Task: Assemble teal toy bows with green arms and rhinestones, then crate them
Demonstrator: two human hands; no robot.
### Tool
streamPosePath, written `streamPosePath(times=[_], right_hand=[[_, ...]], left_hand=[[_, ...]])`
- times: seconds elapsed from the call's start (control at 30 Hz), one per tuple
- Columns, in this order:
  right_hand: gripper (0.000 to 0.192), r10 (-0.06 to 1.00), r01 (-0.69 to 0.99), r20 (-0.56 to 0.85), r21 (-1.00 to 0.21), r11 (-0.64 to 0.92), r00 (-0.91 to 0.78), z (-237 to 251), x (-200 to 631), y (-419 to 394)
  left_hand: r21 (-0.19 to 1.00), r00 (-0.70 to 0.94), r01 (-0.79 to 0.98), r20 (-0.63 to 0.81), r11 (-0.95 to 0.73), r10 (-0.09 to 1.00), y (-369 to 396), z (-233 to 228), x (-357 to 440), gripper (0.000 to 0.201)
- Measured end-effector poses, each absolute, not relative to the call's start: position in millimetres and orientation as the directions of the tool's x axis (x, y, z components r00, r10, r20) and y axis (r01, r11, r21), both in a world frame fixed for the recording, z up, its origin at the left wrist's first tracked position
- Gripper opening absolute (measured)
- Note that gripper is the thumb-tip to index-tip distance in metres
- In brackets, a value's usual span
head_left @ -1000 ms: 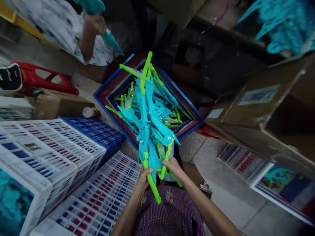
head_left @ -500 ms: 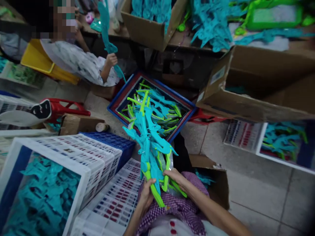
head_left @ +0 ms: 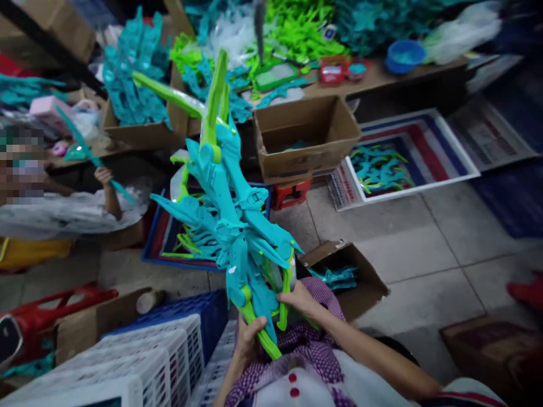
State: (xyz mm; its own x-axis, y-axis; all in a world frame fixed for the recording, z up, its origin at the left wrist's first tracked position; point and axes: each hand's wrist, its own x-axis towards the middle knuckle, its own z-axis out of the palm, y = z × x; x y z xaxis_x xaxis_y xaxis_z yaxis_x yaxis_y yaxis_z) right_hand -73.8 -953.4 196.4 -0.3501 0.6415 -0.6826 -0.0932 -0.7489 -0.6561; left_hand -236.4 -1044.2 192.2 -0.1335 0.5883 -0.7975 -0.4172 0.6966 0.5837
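I hold a cluster of long teal and lime-green plastic toy pieces point(head_left: 237, 226) with both hands, angled up and away from my lap. They look like toy weapons, though the exact kind is unclear. My left hand point(head_left: 250, 339) wraps round a green, handle-like end, its thumb on top. Fingers of my right hand point(head_left: 297, 299) close on a curved green part on the cluster's other side; some of them are hidden. Behind the cluster, and partly covered by it, a blue-rimmed crate point(head_left: 149, 249) contains more teal and green pieces.
A co-worker's hand point(head_left: 104, 175) holds a teal piece at left. Cardboard boxes point(head_left: 305, 155) and a white-rimmed crate point(head_left: 424, 189) stand ahead and right. An open carton point(head_left: 365, 291) sits beside my lap. White crates point(head_left: 139, 350) stand at left. A workbench point(head_left: 297, 93) carries heaps of parts.
My view has swung right, so the co-worker and blue-rimmed crate now appear farther left. The held cluster has risen, with its far end higher and nearer. Both hands keep their grip.
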Motion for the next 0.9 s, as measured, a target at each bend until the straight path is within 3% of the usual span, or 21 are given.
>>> streamPosePath(times=[0.13,0.2,0.3,0.43,0.53,0.7,0.9], right_hand=[[0.033,0.772,-0.259,-0.627,-0.732,-0.630,-0.106,209.7,-28.8,-958.6],[0.034,0.779,-0.329,-0.624,-0.749,-0.575,0.058,209.2,-2.2,-959.6],[0.037,0.714,-0.451,-0.659,-0.725,-0.520,0.236,201.1,43.8,-948.5],[0.045,0.576,-0.606,-0.703,-0.688,-0.399,0.418,178.1,122.8,-900.4],[0.049,0.515,-0.641,-0.688,-0.704,-0.306,0.511,144.2,198.6,-845.2],[0.043,0.386,-0.643,-0.723,-0.689,-0.334,0.573,46.0,353.0,-729.5],[0.048,0.413,-0.656,-0.737,-0.670,-0.347,0.535,-65.5,521.6,-588.4]], left_hand=[[0.679,0.078,-0.247,-0.697,0.691,0.713,-993.1,206.1,-209.3,0.069],[0.706,0.215,-0.169,-0.654,0.687,0.725,-960.2,210.5,-183.2,0.067],[0.733,0.397,-0.084,-0.597,0.675,0.698,-902.0,209.7,-127.1,0.060],[0.724,0.607,-0.008,-0.544,0.690,0.579,-809.3,190.1,-24.9,0.051],[0.721,0.673,0.041,-0.532,0.692,0.515,-731.2,157.2,67.3,0.054],[0.702,0.715,0.174,-0.572,0.691,0.401,-589.6,68.5,241.4,0.047],[0.614,0.694,0.234,-0.649,0.754,0.313,-447.0,-40.9,425.3,0.040]])
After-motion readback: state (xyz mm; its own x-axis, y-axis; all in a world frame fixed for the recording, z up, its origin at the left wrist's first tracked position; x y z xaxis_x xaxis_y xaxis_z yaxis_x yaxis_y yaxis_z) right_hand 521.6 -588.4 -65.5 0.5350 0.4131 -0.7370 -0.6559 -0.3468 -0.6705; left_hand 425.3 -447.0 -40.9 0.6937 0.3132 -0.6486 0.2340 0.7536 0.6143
